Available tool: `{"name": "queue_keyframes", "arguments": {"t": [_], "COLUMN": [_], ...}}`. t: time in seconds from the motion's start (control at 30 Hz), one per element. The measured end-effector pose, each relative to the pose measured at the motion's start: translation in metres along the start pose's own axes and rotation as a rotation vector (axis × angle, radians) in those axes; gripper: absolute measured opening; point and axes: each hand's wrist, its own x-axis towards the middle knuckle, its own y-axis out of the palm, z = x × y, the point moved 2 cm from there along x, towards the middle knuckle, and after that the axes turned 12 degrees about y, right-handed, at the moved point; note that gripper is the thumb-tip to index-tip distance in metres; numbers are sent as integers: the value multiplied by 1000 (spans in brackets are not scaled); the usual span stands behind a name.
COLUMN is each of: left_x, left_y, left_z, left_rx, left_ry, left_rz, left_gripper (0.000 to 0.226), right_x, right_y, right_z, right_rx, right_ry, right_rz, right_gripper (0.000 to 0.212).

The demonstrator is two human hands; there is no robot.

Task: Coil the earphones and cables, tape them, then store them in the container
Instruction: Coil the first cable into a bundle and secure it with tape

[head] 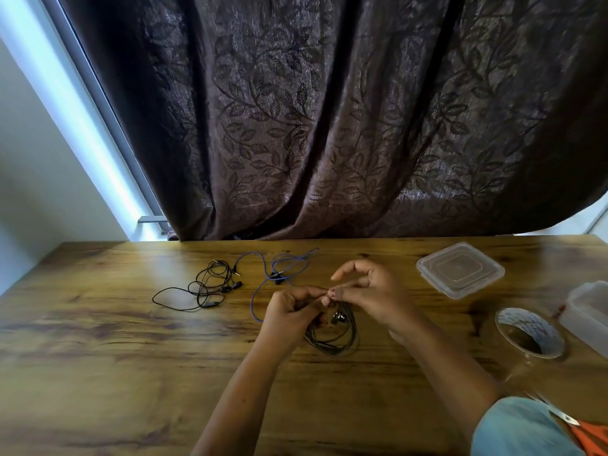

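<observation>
A coil of dark earphone cable (335, 337) hangs from my hands over the middle of the wooden table (98, 340). My left hand (289, 311) grips the top of the coil with curled fingers. My right hand (368, 291) pinches the same spot with thumb and fingertip, its other fingers raised. A loose black earphone tangle (207, 284) lies to the left. A blue cable (276, 271) sprawls behind my hands. A roll of clear tape (529, 334) stands at the right. The clear container (589, 314) sits at the right edge.
A clear plastic lid (460, 269) lies at the back right. Orange-handled scissors (572, 422) rest at the lower right corner, beside my blue sleeve (519, 429). A dark patterned curtain (329, 126) hangs behind the table's far edge.
</observation>
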Motion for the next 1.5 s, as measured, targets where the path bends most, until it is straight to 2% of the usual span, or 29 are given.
{"name": "queue_keyframes", "arguments": {"t": [0.07, 0.57, 0.67, 0.83, 1.2, 1.4, 1.5], "left_x": [-2, -4, -5, -5, 2, 2, 4], "left_y": [1, 4, 3, 1, -1, -2, -3], "left_z": [0, 2, 3, 6, 7, 8, 7], "left_rx": [-4, -36, -85, 80, 191, 166, 145], "left_ry": [10, 22, 33, 119, 153, 165, 171], "left_rz": [10, -33, -97, -11, -76, -90, -129], "left_gripper": [13, 9, 23, 28, 18, 19, 18], "right_x": [-1, -2, -1, 1, 3, -3, -2], "right_y": [-2, 0, -1, -1, -5, -2, 1], "right_z": [1, 3, 1, 0, -1, -2, -3], "right_rx": [47, 20, 29, 8, 82, -189, -249], "right_ry": [25, 76, 85, 100, -15, -143, -193], "right_rz": [29, 9, -12, 2, 63, 3, -112], "right_gripper": [23, 18, 17, 22, 19, 23, 20]}}
